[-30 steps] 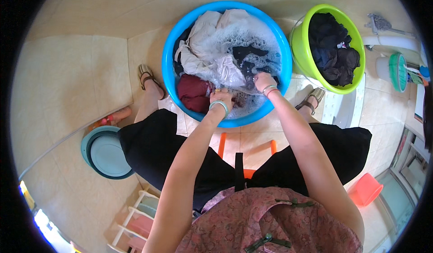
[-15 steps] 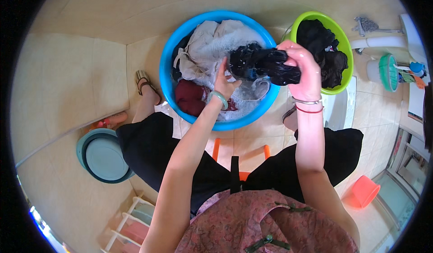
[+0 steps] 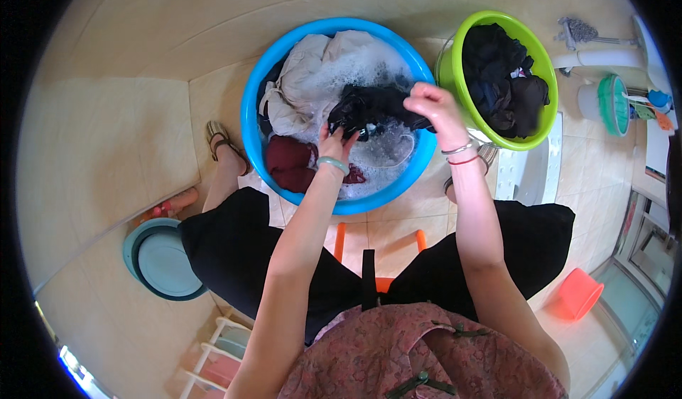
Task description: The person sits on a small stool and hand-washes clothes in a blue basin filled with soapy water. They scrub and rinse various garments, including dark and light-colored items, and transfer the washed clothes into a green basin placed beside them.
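Note:
A wet black garment (image 3: 373, 108) is stretched over the soapy water in a big blue basin (image 3: 250, 108). My right hand (image 3: 437, 111) is closed in a fist around its right end, by the basin's right rim. At the garment's left end my left hand (image 3: 335, 145) has its fingers curled into the cloth. Beneath and beside it in the suds lie a pale beige garment (image 3: 298, 86) and a dark red garment (image 3: 288, 161). The exact kind of the black garment is hidden by its folds.
To the right stands a lime green bucket (image 3: 462, 90) holding dark clothes (image 3: 501, 79). A grey-blue basin (image 3: 167, 260) sits by my left leg, and a coral container (image 3: 579, 294) lies at the right. An orange stool (image 3: 383, 284) is under me.
My right hand has moved left and lower with the black garment. My left hand, open beside the cloth before, has moved down and left and now grips its left end.

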Demonstrator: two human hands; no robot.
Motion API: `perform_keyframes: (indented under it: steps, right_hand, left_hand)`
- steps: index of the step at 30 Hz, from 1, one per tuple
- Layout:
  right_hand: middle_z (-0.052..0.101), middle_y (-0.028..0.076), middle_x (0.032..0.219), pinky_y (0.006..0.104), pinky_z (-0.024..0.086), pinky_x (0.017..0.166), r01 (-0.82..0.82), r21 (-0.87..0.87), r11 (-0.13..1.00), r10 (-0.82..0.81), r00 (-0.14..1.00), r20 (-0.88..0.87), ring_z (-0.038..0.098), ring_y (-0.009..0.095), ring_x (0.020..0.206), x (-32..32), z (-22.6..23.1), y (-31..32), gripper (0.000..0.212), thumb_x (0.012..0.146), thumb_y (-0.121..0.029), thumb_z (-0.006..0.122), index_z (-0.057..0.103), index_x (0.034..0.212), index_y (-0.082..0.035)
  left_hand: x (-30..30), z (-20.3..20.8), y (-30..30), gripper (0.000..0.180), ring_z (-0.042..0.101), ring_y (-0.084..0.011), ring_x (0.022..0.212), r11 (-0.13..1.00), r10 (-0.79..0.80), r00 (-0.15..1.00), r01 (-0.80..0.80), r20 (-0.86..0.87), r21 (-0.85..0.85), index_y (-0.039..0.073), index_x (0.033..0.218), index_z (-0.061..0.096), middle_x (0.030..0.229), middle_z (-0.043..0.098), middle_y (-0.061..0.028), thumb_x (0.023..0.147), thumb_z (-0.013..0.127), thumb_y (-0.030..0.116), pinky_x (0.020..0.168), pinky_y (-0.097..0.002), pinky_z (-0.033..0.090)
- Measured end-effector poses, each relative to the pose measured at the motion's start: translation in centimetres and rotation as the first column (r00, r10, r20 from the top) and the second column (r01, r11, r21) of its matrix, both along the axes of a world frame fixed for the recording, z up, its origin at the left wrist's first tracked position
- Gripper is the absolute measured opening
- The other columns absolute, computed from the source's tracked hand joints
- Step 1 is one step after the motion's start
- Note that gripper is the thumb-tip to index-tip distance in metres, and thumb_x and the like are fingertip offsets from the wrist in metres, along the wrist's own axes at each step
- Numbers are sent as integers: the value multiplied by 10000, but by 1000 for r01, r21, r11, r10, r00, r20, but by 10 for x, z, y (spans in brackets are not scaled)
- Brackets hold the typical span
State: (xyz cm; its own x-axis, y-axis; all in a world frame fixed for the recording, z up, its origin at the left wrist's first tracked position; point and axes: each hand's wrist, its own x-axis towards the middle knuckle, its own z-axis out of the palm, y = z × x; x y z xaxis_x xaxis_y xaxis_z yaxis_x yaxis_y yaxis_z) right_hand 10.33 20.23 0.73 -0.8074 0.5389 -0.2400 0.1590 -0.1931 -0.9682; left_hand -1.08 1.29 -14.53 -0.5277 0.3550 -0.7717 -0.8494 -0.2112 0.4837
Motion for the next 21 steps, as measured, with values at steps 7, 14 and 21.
perform_keyframes:
  steps: [7,14,21]
  right_hand:
    - [301,167,1482,512,349,1043,1,582,813,-301,857,419,376,449,1277,-10,-128,-31,711,709,-479,771,484,1325,-267]
    - [226,182,1523,504,377,1041,-331,528,782,-129,743,657,365,473,1293,-51,-191,-55,713,776,-496,693,446,1374,-196]
    - [654,179,974,418,499,805,24,562,826,-236,922,306,625,369,884,-56,-182,-47,390,761,-238,751,636,1074,-37]
  left_hand:
    - [-5,14,-4,636,608,-300,1032,981,-91,992,74,-91,-180,324,1455,253,1344,462,-130,942,373,-33,724,-465,593]
    - [-15,10,-15,576,605,-259,1045,954,-271,950,242,-155,-179,330,1439,356,1363,475,-70,959,412,17,800,-437,566]
    - [-25,0,1,537,520,-232,1151,976,-209,978,210,23,-51,275,1408,408,1336,496,-20,914,581,395,981,-505,383]
